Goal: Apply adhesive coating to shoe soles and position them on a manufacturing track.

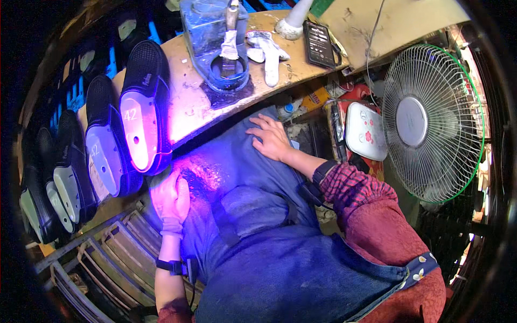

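Observation:
My left hand (pixel 171 198), in a thin pale glove, rests on the blue apron (pixel 253 274) over my left thigh. Its fingers lie flat and point away from me, lit purple. Just beyond it is the heel end of a black shoe (pixel 145 70), whose pale inner piece has a round hole. Bare and spread, my right hand (pixel 272 141) lies on the apron near my right knee, below the bench edge. Neither hand holds anything that I can see. A worn, shiny patch (pixel 207 175) shows on the apron beside the left hand.
More black shoes (pixel 105 140) line the left. On the bench (pixel 186 107) are a blue plastic container (pixel 207 32) with a brush (pixel 230 48), a white glove (pixel 269 56) and a phone (pixel 319 44). A caged fan (pixel 431 124) stands right, a metal rack (pixel 113 253) lower left.

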Available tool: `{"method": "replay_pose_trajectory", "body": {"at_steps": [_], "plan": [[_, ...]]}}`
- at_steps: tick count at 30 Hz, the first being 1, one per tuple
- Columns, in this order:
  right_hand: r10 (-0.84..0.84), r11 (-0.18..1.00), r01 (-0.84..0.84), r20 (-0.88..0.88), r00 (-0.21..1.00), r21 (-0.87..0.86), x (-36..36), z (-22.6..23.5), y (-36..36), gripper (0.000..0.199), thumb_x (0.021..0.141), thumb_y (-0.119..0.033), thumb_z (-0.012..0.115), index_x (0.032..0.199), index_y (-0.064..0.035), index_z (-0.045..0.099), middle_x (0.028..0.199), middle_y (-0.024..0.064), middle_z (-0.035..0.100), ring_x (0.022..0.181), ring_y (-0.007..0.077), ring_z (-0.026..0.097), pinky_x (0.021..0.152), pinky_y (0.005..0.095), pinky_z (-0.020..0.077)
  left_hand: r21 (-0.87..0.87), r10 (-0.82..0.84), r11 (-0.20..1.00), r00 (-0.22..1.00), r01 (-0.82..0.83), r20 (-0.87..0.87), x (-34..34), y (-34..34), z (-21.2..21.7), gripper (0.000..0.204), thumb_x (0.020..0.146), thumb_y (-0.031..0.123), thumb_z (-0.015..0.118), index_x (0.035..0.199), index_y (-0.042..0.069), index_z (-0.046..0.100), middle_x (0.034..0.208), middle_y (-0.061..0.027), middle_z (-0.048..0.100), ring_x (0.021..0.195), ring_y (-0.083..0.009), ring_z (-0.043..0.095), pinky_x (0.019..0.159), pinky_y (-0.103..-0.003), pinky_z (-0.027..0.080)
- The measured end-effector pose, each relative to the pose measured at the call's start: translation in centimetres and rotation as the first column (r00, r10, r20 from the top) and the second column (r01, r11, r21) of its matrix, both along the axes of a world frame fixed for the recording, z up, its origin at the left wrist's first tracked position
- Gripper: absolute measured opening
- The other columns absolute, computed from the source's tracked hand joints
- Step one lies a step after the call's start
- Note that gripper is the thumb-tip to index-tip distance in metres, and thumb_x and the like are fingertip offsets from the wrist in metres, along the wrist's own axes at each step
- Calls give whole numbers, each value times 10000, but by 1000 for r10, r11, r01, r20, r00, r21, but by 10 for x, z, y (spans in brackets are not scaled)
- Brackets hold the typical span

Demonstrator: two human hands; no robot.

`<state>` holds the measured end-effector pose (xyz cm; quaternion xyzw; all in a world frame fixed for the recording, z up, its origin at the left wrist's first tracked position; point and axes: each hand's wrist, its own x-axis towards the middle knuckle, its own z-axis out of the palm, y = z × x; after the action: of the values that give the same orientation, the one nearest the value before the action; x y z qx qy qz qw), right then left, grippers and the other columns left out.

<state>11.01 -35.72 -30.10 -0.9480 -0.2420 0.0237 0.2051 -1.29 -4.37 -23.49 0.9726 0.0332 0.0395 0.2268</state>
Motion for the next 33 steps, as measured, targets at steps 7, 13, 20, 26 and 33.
{"method": "replay_pose_trajectory", "body": {"at_steps": [7,13,20,26,33], "plan": [[-2,1000,1,24,1000,20,-1,-5,4,299,776,-277,585,1040,-183,689,1318,48,510,1289,277,371,1019,437,302,17,0,1000,1000,0,-11,-7,6,-11,288,883,237,530,1089,72,644,1040,-136,661,970,-293,613,892,-407,425],[-21,999,20,30,999,40,-1,-4,-1,289,771,-274,597,1028,-183,693,1316,51,516,1289,277,375,1023,437,302,57,-22,998,1000,23,-19,-2,2,-8,305,902,261,500,1105,79,636,1051,-132,657,975,-287,612,904,-402,420],[-24,999,22,34,999,47,-2,-4,-1,292,763,-268,602,1031,-198,695,1309,50,523,1284,281,381,1025,429,305,29,-3,1000,1000,3,-13,-3,3,-9,303,887,256,505,1079,70,648,1037,-146,661,966,-305,618,880,-404,444],[73,995,-84,166,983,56,3,-3,1,333,697,-185,631,1026,-194,679,1236,58,581,1186,330,494,956,448,427,-11,18,1000,992,-16,121,-7,4,-7,225,847,203,588,1022,99,684,926,-131,683,852,-281,651,798,-363,480],[34,996,-32,15,999,-88,2,0,0,331,789,-208,576,1110,-210,654,1361,44,483,1318,281,353,1055,428,280,-62,37,998,992,-30,123,-9,16,-14,269,851,278,546,992,96,686,975,-118,681,922,-279,628,841,-407,442]]}}
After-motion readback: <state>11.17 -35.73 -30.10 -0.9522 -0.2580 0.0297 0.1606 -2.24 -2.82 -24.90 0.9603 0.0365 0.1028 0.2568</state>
